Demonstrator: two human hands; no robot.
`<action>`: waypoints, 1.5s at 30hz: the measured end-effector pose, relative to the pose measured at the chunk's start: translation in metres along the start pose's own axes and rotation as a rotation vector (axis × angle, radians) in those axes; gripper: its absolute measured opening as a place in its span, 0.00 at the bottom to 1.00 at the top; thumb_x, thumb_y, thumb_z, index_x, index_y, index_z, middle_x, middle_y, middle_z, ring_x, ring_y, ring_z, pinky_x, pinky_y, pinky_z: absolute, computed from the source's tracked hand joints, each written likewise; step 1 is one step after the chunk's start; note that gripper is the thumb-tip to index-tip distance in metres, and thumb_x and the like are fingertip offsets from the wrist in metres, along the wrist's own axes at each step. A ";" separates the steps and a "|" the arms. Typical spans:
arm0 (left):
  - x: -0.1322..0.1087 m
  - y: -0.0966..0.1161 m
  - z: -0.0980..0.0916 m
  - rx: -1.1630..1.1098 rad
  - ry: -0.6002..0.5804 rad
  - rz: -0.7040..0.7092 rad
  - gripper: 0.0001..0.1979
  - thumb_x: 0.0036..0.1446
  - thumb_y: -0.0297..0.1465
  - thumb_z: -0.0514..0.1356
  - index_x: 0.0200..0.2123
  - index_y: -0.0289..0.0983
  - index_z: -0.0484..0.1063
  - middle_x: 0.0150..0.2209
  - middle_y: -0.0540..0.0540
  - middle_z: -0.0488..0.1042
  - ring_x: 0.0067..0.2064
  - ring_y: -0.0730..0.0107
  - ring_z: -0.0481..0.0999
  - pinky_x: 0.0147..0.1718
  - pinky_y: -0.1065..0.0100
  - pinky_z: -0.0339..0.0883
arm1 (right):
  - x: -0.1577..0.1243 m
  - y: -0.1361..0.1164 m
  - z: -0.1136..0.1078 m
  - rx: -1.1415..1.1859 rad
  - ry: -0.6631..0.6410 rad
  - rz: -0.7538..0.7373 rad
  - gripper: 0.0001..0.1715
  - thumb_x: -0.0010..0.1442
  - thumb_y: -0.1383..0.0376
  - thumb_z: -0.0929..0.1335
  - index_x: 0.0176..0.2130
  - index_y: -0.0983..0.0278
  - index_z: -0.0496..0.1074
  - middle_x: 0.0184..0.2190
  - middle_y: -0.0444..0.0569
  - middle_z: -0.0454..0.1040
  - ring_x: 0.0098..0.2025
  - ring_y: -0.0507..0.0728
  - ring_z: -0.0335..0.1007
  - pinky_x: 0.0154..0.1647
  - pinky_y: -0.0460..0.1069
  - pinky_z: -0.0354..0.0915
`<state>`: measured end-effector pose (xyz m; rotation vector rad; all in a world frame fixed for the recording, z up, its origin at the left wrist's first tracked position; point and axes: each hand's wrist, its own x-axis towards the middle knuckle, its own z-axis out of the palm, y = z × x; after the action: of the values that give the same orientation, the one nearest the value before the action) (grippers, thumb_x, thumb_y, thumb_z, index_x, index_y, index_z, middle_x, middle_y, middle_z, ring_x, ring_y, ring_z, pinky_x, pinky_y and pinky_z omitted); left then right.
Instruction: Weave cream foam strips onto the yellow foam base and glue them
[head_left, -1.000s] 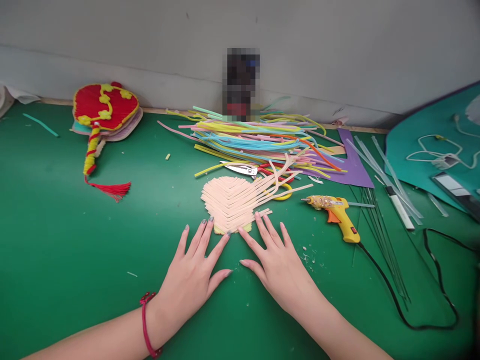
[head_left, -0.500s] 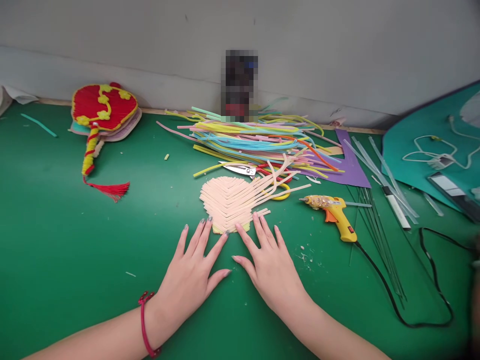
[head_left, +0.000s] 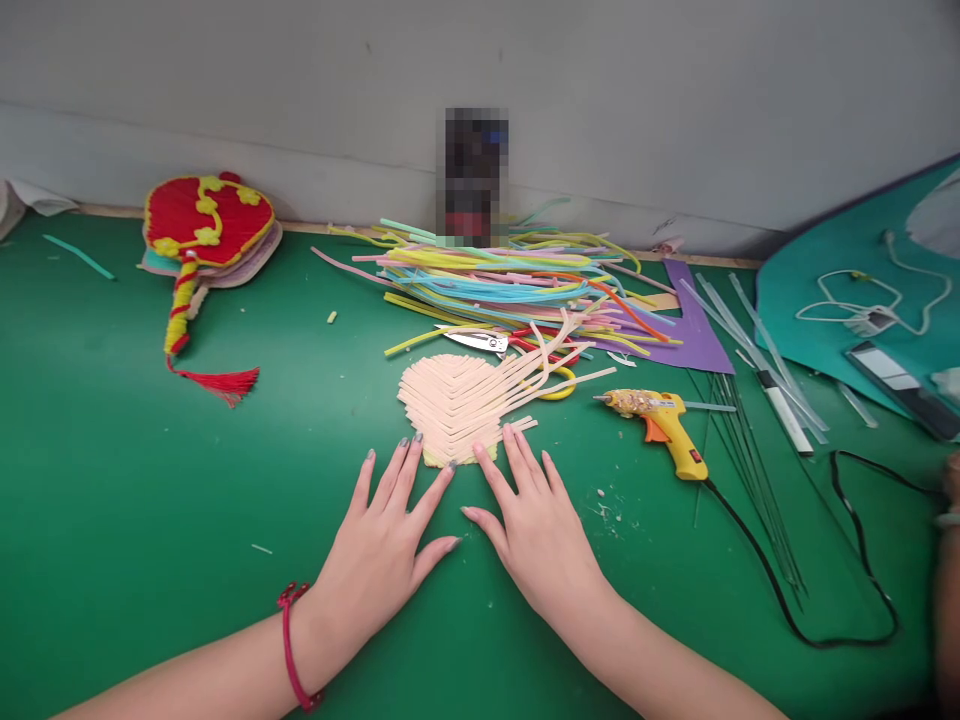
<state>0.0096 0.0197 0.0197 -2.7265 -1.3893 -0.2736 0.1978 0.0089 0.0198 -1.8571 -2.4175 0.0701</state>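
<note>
A rounded piece [head_left: 448,398] covered with pale peach pipe cleaners in a chevron pattern lies flat on the green table. Loose stem ends fan out from its right side, and a yellow base shows at its bottom edge. My left hand [head_left: 382,560] is spread palm down, its fingertips at the piece's lower left edge. On the other side, my right hand [head_left: 536,540] also lies open, with fingertips at the lower right edge by the short stem ends. Neither hand grips anything. Just behind the piece are scissors [head_left: 480,341] with red and yellow handles, partly covered by stems.
Coloured pipe cleaners [head_left: 487,280] are heaped at the back. To the right lie a yellow glue gun [head_left: 688,450] with a black cord, thin dark wires [head_left: 757,500], clear glue sticks [head_left: 780,370] and purple sheet [head_left: 701,330]. A red fan [head_left: 240,225] rests back left. Another person's arm [head_left: 949,590] shows far right.
My hands and the peach piece stay essentially in place. The view has shifted slightly, and more of the other person's arm shows at the right edge.
</note>
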 end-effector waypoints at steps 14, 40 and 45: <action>-0.001 0.000 0.002 0.012 -0.004 0.026 0.29 0.61 0.45 0.52 0.61 0.37 0.62 0.63 0.27 0.58 0.63 0.40 0.59 0.58 0.39 0.51 | 0.008 0.009 -0.009 0.195 0.069 0.014 0.30 0.65 0.56 0.62 0.64 0.59 0.57 0.63 0.56 0.60 0.64 0.64 0.56 0.59 0.63 0.60; 0.007 -0.012 0.015 -0.065 0.065 -0.048 0.30 0.64 0.43 0.48 0.65 0.34 0.53 0.66 0.34 0.54 0.66 0.50 0.55 0.61 0.41 0.48 | 0.190 0.075 -0.061 -0.112 -0.357 0.300 0.15 0.48 0.71 0.70 0.39 0.71 0.77 0.37 0.63 0.78 0.41 0.65 0.75 0.43 0.54 0.67; 0.007 -0.012 0.015 -0.101 0.053 -0.049 0.29 0.64 0.43 0.48 0.63 0.35 0.56 0.66 0.35 0.55 0.65 0.51 0.56 0.61 0.41 0.49 | 0.171 0.084 -0.056 -0.074 -0.207 0.270 0.12 0.48 0.69 0.69 0.37 0.68 0.76 0.38 0.60 0.78 0.42 0.63 0.74 0.43 0.52 0.65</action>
<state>0.0057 0.0349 0.0061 -2.7455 -1.4680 -0.4274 0.2403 0.1949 0.0758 -2.3056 -2.3033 0.2038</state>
